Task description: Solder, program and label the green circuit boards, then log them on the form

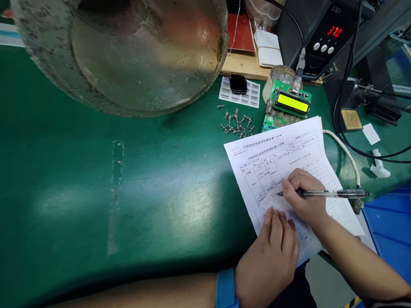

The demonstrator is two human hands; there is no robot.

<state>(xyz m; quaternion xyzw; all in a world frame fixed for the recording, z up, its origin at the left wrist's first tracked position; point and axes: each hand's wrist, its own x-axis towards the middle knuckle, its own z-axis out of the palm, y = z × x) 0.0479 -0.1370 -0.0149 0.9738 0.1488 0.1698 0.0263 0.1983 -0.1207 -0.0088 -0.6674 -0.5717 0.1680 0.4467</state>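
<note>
My right hand (305, 197) is closed round a pen (337, 193) with a clear barrel and black grip, its tip touching a printed form (244, 164). Handwriting reading roughly "ECO S" stands just left of the tip. Below it, my left hand (272, 252) lies on the paper with its fingers flat and side by side, a blue band round the wrist. The form is more than one sheet and covers the lower edge of a green circuit board (272, 115) with a lit yellow-green display (292, 103).
Several small metal springs (236, 123) lie beyond the form, near a label sheet (253, 95) bearing a black watch-like object (238, 84). A large translucent fume hood (144, 64) overhangs the green table (80, 192). A soldering station (334, 38), cables and a blue bin (390, 231) are at the right.
</note>
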